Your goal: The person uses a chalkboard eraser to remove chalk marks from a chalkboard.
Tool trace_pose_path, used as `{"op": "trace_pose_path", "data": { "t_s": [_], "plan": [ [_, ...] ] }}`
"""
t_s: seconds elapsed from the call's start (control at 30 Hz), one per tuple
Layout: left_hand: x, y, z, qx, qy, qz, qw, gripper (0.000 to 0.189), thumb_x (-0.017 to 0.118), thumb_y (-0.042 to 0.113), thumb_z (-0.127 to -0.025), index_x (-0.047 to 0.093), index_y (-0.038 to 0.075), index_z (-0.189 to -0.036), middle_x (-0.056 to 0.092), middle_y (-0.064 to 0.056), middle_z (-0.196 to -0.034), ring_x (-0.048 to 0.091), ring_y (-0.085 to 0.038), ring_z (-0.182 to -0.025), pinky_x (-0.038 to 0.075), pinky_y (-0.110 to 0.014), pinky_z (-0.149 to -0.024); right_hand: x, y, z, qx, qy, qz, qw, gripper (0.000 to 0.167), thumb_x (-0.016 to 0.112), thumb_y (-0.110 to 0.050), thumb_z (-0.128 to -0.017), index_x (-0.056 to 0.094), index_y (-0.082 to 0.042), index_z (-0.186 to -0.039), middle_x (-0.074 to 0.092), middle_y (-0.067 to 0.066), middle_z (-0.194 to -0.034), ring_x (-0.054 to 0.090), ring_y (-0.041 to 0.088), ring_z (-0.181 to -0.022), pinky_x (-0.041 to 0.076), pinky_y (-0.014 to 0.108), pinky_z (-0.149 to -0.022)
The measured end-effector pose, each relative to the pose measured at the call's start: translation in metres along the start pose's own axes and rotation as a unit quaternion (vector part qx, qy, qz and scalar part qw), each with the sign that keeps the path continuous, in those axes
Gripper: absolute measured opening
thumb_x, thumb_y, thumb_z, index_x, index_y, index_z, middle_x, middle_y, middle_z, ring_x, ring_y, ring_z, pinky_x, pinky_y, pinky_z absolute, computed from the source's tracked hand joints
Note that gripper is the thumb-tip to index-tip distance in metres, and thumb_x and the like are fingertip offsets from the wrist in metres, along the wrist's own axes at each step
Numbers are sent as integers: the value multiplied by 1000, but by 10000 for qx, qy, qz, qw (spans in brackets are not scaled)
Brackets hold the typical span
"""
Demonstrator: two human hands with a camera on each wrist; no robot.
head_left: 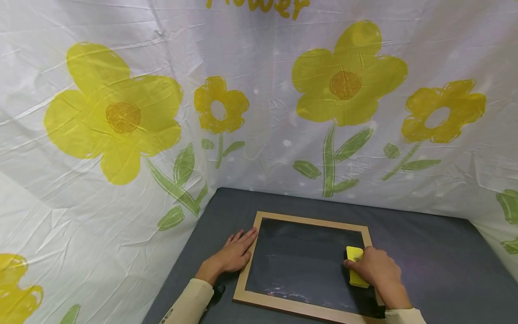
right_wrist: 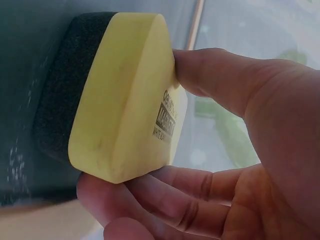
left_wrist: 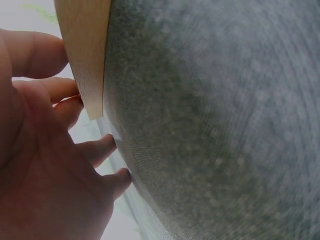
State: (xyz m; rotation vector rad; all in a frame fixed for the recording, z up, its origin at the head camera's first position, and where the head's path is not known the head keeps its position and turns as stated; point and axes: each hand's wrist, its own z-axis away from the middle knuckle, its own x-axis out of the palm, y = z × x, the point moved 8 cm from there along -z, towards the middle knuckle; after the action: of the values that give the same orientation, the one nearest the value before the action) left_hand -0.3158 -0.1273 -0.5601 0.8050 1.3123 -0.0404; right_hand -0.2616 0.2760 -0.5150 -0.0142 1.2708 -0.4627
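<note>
Your right hand (head_left: 383,271) is pinching a yellow eraser (head_left: 358,280) on the chalkboard (head_left: 299,265); your left hand (head_left: 231,256), fingers extended, is touching its wooden frame (head_left: 243,284).

Creased white sheeting (head_left: 267,157) hangs behind the dark grey tabletop (head_left: 441,256) and along its sides. On it, at left, a large yellow flower (head_left: 121,114) stands beside a smaller, white-centred bloom (head_left: 236,103); a similar pair (head_left: 384,74) fills the right. Yellow lettering (head_left: 284,7) above is partly cut off.

Head camera looks down, wrist cameras closer, all showing the board (head_left: 303,263).
</note>
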Motion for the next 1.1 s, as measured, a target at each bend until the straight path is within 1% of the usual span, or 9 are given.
{"op": "trace_pose_path", "data": {
  "t_s": [0.23, 0.3, 0.4, 0.53, 0.63, 0.67, 0.83, 1.0, 1.1],
  "plan": [
    [1, -1, -2, -116, -77, -171, 9998, 65, 45, 13, -111, 30, 8, -174, 25, -10, -183, 22, -52, -166, 16, -75, -130, -3, 8, 0, 76, -48, 110, 9999, 81, 80, -65, -89, 63, 10, -117, 61, 18, -88, 60, 32, -80, 52, 47, -69],
    [1, -1, -2, -65, -58, -91, 9999, 65, 46, 12, -110, 31, 7, -173, 26, -12, -183, 22, -54, -165, 15, -76, -129, -3, 11, 0, 94, -48, 102, 9999, 80, 79, -65, -89, 63, 9, -116, 60, 17, -87, 59, 32, -79, 52, 46, -69],
    [6, -9, -4, 151, 124, -65, 9998, 65, 45, 18, -111, 30, 13, -175, 26, -8, -183, 24, -55, -164, 18, -78, -127, -3, 14, 0, 131, -77, 93, 9998, 78, 79, -65, -90, 63, 8, -114, 60, 16, -86, 59, 32, -78, 51, 45, -68],
    [5, -6, -3, 205, 160, -17, 9997, 65, 45, 18, -111, 31, 11, -174, 27, -10, -182, 25, -57, -163, 18, -79, -126, -4, 15, 1, 156, -113, 101, 9998, 77, 78, -65, -90, 63, 7, -111, 59, 16, -85, 59, 32, -78, 51, 45, -68],
    [-2, 5, 0, 1, -27, -21, 10000, 64, 46, 13, -110, 32, 5, -173, 27, -14, -182, 23, -55, -165, 15, -78, -128, -4, 14, 0, 135, -108, 117, 9998, 77, 78, -65, -91, 63, 8, -112, 59, 16, -85, 59, 32, -77, 51, 45, -68],
    [-2, 5, 0, -15, -34, -39, 10000, 64, 47, 13, -111, 32, 5, -173, 27, -13, -182, 23, -55, -165, 15, -77, -129, -4, 14, 0, 123, -103, 123, 9998, 77, 78, -64, -91, 63, 8, -112, 60, 16, -85, 60, 32, -77, 51, 45, -68],
    [0, 0, -1, 40, 55, 87, 9999, 64, 46, 16, -111, 32, 8, -173, 27, -11, -182, 23, -57, -164, 15, -78, -128, -2, 13, -2, 56, -93, 154, 9998, 77, 78, -63, -91, 63, 9, -113, 60, 16, -85, 60, 31, -77, 52, 45, -67],
    [7, -12, -4, 225, 259, 116, 9993, 66, 45, 22, -111, 31, 15, -175, 27, -5, -183, 25, -58, -162, 17, -80, -125, -2, 11, -2, 10, -91, 186, 9998, 77, 78, -62, -92, 63, 10, -115, 61, 16, -85, 61, 31, -77, 53, 45, -67],
    [6, -9, -2, 212, 185, 116, 9995, 66, 47, 20, -110, 32, 12, -174, 28, -8, -182, 25, -58, -162, 16, -80, -125, -1, 9, -1, -48, -57, 203, 9998, 75, 78, -62, -92, 63, 9, -112, 61, 16, -84, 61, 31, -76, 53, 45, -67]
  ]
}}
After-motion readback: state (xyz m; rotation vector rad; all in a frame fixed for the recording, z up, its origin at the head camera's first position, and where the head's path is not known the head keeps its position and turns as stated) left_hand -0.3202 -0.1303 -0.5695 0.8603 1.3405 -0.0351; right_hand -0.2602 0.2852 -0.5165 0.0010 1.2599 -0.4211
